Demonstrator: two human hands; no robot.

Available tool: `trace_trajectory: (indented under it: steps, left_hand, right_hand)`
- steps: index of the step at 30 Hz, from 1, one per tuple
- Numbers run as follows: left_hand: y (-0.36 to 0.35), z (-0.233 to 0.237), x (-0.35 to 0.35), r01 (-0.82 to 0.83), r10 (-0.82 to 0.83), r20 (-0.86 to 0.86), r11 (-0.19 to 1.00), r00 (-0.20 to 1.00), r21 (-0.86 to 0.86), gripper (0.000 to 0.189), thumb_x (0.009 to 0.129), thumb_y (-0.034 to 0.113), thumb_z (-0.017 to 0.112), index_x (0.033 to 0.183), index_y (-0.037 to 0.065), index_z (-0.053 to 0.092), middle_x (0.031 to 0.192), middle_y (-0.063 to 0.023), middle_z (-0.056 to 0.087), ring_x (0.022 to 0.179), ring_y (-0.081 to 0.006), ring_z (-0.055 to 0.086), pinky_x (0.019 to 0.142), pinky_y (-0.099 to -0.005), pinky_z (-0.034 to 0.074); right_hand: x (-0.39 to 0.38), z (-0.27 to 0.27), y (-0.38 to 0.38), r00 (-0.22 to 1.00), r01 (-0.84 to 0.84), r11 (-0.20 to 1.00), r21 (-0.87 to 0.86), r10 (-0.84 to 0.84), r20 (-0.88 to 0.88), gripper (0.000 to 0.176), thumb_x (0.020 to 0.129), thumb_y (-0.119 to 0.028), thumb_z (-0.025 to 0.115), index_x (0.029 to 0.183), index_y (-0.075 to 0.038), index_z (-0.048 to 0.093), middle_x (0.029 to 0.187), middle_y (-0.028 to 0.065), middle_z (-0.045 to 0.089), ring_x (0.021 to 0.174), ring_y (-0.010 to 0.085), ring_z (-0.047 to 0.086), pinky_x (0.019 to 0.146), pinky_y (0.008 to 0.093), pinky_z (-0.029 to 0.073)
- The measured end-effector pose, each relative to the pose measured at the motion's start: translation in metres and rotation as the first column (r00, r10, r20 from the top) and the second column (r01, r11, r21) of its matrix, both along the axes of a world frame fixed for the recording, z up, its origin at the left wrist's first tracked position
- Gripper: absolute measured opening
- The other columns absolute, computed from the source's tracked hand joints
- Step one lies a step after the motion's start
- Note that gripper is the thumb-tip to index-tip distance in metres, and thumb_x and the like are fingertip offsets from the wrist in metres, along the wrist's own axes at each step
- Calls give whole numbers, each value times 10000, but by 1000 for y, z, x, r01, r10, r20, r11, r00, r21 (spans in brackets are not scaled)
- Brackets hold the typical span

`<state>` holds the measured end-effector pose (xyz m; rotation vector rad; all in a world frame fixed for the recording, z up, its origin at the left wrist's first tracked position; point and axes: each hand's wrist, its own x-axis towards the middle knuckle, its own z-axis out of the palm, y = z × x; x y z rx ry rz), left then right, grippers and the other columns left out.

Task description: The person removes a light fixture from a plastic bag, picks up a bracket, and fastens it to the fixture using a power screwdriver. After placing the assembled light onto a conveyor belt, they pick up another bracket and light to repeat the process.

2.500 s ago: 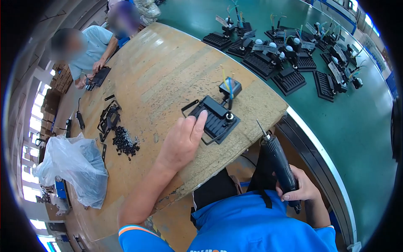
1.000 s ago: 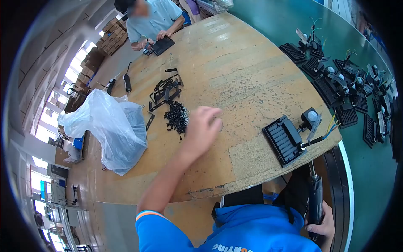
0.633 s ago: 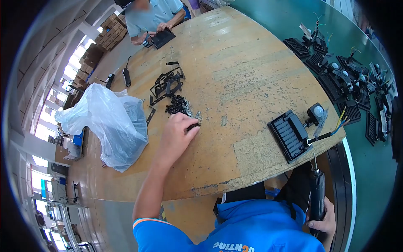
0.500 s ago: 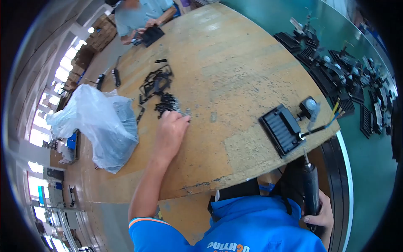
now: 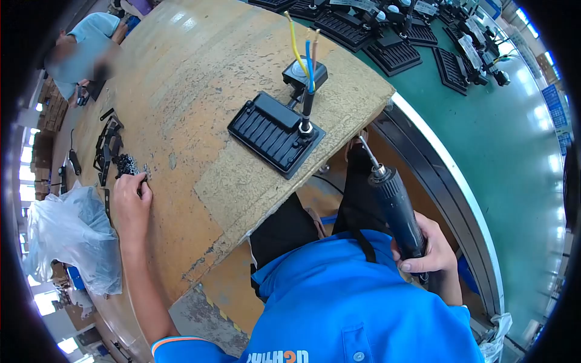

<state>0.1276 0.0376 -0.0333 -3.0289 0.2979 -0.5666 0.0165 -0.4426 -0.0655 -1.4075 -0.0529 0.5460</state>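
My left hand (image 5: 132, 196) rests on the wooden table beside a small pile of screws and black parts (image 5: 127, 166); its fingers are pinched, and what they hold is too small to make out. My right hand (image 5: 431, 247) is wrapped round a black electric screwdriver (image 5: 398, 209), whose bit points up past the table's edge. On the table between my hands lies a black finned lamp housing (image 5: 272, 132) with a small sensor box (image 5: 304, 71) attached. Yellow, blue and brown wires (image 5: 310, 66) stand up from its cable.
Black brackets (image 5: 108, 145) lie beyond the screw pile. A clear plastic bag (image 5: 77, 233) sits at the far left. Several finned lamps (image 5: 393, 53) lie on the green surface (image 5: 514, 151) behind a metal rail (image 5: 451, 169). Another person (image 5: 82, 57) is across the table (image 5: 187, 91).
The view has swung to the right, so the lamp housing now appears nearer the middle. My left hand is still at the screw pile, and my right hand has raised the screwdriver slightly and tilted it.
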Motion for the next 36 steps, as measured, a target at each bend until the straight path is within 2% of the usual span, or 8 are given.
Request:
trace_trajectory:
  steps: [5, 6, 7, 9, 12, 14, 31, 36]
  left_hand:
    - [-2, 4, -4, -68, 66, 75, 997, 995, 32, 136, 782, 1, 571, 906, -14, 624, 737, -95, 572, 658, -230, 551, 637, -338, 453]
    - [-17, 8, -7, -157, 165, -3, 932, 986, -327, 118, 805, 35, 581, 901, -15, 628, 785, -77, 591, 693, -188, 561, 659, -306, 454]
    - [-34, 12, -10, -240, 221, -112, 734, 969, -635, 116, 828, 68, 591, 896, -17, 631, 834, -59, 610, 729, -147, 571, 680, -274, 454]
    - [-75, 24, -18, -291, 59, -295, 432, 954, -854, 128, 873, 100, 577, 929, 0, 634, 850, -35, 612, 736, -77, 549, 665, -227, 447]
    - [-135, 26, -30, -442, -408, -382, -60, 829, -895, 143, 883, 99, 569, 981, 2, 609, 857, -51, 620, 699, -78, 538, 627, -215, 447]
    - [-164, 21, -33, -548, -582, -334, -238, 741, -802, 164, 894, 117, 562, 1002, -3, 594, 869, -56, 623, 694, -86, 531, 612, -212, 446]
    - [-200, 7, -32, -617, -680, -246, -377, 691, -691, 167, 905, 119, 542, 1001, -15, 566, 904, -100, 612, 726, -107, 516, 616, -221, 445]
    - [-198, 5, -35, -482, -632, -261, -205, 729, -852, 166, 913, 108, 530, 1010, -20, 571, 909, -75, 634, 722, -85, 544, 654, -211, 464]
  right_hand:
    - [-5, -5, -1, 998, -59, 998, 16, 59, -19, 546, 624, -177, 801, 1051, 10, 516, 756, 56, 615, 674, 120, 589, 631, 249, 465]
    - [-4, -9, -2, 992, -122, 992, -12, 122, 34, 540, 641, -166, 793, 1069, 8, 513, 764, 56, 617, 686, 123, 594, 640, 257, 470]
    - [-3, -9, -1, 991, -121, 993, -7, 121, 50, 540, 641, -166, 793, 1069, 8, 513, 764, 56, 617, 686, 123, 594, 640, 257, 470]
    - [1, -8, 3, 972, -219, 975, -39, 222, 84, 548, 654, -163, 788, 1090, 13, 507, 765, 58, 618, 694, 126, 596, 650, 263, 473]
    - [8, -3, 10, 952, -277, 958, -74, 284, 115, 555, 651, -171, 794, 1085, 15, 502, 774, 61, 622, 702, 135, 602, 657, 267, 477]
    - [9, 1, 15, 943, -303, 948, -99, 313, 111, 543, 646, -185, 802, 1055, 13, 506, 771, 60, 626, 699, 137, 607, 655, 263, 478]
    - [9, 4, 16, 917, -349, 924, -156, 371, 146, 601, 701, -224, 770, 1167, 5, 468, 777, 80, 621, 707, 165, 609, 663, 284, 481]
    - [7, 8, 17, 915, -297, 909, -291, 359, 187, 674, 667, -269, 785, 1182, 14, 456, 779, 111, 620, 700, 204, 614, 661, 298, 478]
